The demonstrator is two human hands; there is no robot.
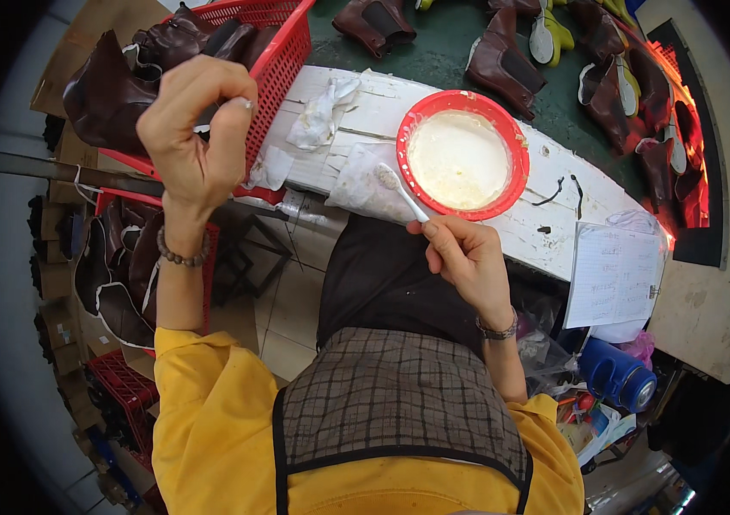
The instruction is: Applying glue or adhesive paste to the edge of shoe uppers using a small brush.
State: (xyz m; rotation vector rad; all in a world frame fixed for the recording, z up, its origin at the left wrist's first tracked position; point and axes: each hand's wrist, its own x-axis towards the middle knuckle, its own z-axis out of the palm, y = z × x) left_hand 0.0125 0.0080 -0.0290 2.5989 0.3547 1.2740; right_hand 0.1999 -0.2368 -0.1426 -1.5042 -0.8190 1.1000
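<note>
My left hand [197, 137] is raised at the upper left with its fingers curled in, in front of a brown leather boot upper [107, 94]. Whether it grips that upper is hidden; a small white speck shows at the thumb tip. In my right hand [468, 262] is a small white-handled brush [414, 206], pinched between thumb and fingers. Its head is coated in a pale paste and lies over a stained white cloth [360, 184]. Just right of the brush stands a red bowl [518, 176] of creamy white liquid, likely glue.
A red plastic basket [283, 73] of brown uppers stands at the far left, another below it. Brown boots [506, 64] on yellow-green lasts cover the green surface beyond the white board [545, 202]. At right are a glowing orange heater [691, 129], a notebook [614, 270] and a blue flask [609, 369].
</note>
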